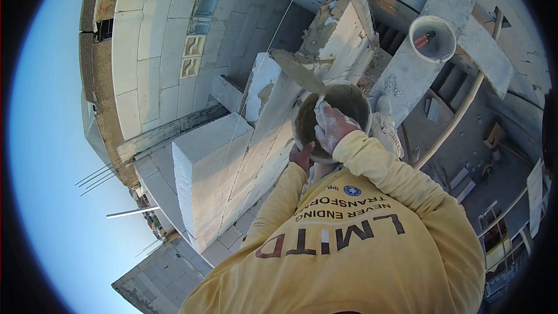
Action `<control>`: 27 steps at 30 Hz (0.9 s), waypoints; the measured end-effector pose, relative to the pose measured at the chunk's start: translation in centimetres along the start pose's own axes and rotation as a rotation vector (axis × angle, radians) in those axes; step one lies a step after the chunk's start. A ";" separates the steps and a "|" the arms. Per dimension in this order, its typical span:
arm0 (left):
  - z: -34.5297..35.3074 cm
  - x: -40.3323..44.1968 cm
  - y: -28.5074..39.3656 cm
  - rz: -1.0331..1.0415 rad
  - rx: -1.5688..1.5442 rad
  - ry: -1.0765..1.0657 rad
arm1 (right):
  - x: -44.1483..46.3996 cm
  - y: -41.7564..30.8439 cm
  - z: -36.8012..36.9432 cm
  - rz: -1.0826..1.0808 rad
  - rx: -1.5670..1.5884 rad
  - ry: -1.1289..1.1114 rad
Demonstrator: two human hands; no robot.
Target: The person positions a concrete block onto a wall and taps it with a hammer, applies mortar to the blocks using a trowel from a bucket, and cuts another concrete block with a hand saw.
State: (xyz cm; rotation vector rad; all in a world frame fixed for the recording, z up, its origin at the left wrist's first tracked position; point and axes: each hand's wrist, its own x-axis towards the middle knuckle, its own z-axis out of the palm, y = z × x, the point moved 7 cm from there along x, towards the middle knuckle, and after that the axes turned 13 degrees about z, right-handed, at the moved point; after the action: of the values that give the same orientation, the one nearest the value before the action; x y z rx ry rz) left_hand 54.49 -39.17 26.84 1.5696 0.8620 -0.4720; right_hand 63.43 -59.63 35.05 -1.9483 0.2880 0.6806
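Observation:
A trowel [297, 73] with a grey, mortar-smeared blade is in my right hand [336, 127], its fingers wrapped round the whitish handle. The blade points up and left, over the far rim of a mortar bucket [353, 103]. My left hand [303, 157] grips the bucket's near-left rim. Grey mortar coats the bucket's inside; how full it is I cannot tell. Just beyond the blade, wet mortar [318, 34] lies on top of a pale block wall [343, 46]. Left of the bucket stands a large white block [212, 151].
A second bucket [433, 39] holding a red-handled tool stands on a scaffold plank [401, 90] at right. Below it are a drop and a wooden pole [456, 125]. A thin string [278, 23] runs along the wall. Open sky lies at left, past the building's edge.

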 end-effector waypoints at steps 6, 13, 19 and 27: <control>0.9 1.4 0.7 0.005 0.054 -0.072 | -1.0 3.2 -1.5 -0.140 0.117 -0.016; 2.1 0.6 1.5 0.043 0.123 -0.123 | 3.3 1.7 -7.4 0.139 0.153 -0.273; 1.3 0.1 1.1 0.047 0.119 -0.138 | 5.4 0.4 -6.4 -0.074 -0.053 -0.246; 0.7 1.0 0.5 0.014 0.129 -0.126 | 5.2 2.6 -2.7 -0.212 -0.063 -0.183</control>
State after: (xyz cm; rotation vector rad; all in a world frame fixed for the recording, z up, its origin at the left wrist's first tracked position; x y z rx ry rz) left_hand 55.62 -39.57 26.33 1.6436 0.7360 -0.6200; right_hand 67.28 -62.75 30.97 -1.9264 -0.0536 0.7284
